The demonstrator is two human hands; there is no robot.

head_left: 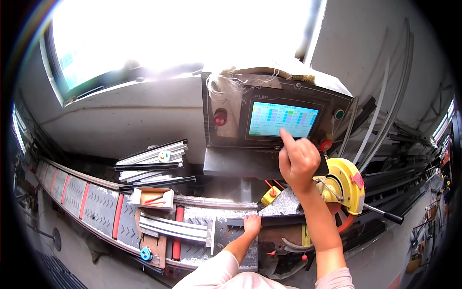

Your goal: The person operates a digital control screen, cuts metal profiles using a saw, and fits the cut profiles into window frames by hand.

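My left hand (252, 224) is closed over a long dark metal profile (284, 220), which lies crosswise on the saw's bed. My right hand (299, 156) is raised to the control panel (226, 139). Its index finger stretches to the lower part of the lit touchscreen (269, 117), while the other fingers curl in and hold nothing that I can see. Whether the fingertip touches the glass, I cannot tell. Just beyond my right forearm stands the yellow saw head (353, 188) with a black-tipped handle (392, 216). My forearm hides part of the saw.
Red stop buttons (220, 118) and a green button (339, 114) flank the screen. Left of my hand, a roller conveyor (101, 204) carries a small box (153, 198) with pens, white profiles (173, 228) and a blue tape measure (146, 254). More profiles (154, 161) are stacked behind.
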